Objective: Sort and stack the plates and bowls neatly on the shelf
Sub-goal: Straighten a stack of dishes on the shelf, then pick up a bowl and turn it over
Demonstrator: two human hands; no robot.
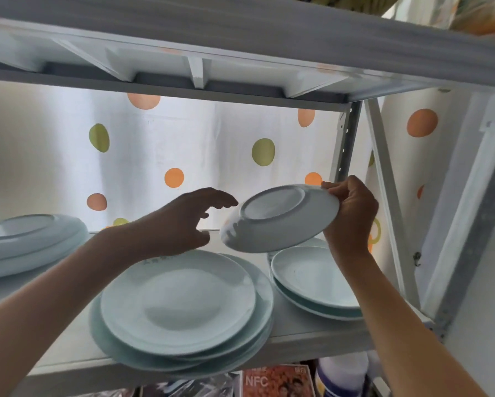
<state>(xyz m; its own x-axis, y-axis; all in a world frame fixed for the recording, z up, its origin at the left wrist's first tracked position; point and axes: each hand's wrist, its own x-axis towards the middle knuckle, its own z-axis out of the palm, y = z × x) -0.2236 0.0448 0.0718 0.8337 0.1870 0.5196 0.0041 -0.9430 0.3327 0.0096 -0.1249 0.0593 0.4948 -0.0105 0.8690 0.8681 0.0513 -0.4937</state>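
1. At the far left of the shelf [312,333], a stack of upside-down plates [25,242] sits with the bases facing up; it is blurred, so the count is unclear.
2. The left hand [183,222] hovers in the air above the shelf with its fingers spread and relaxed, holding nothing, just beside the lower rim of the tilted plate [280,217].
3. In the middle, a stack of large plates [180,308] lies right side up, its front edge overhanging the shelf lip.
4. The tilted plate is held above the shelf, its underside turned toward the camera.
5. The right hand [352,210] pinches that plate's upper right rim between thumb and curled fingers.
6. Under it, at the right, a stack of shallow bowls [315,279] stands on the shelf.
7. Behind everything hangs a dotted curtain [212,144].
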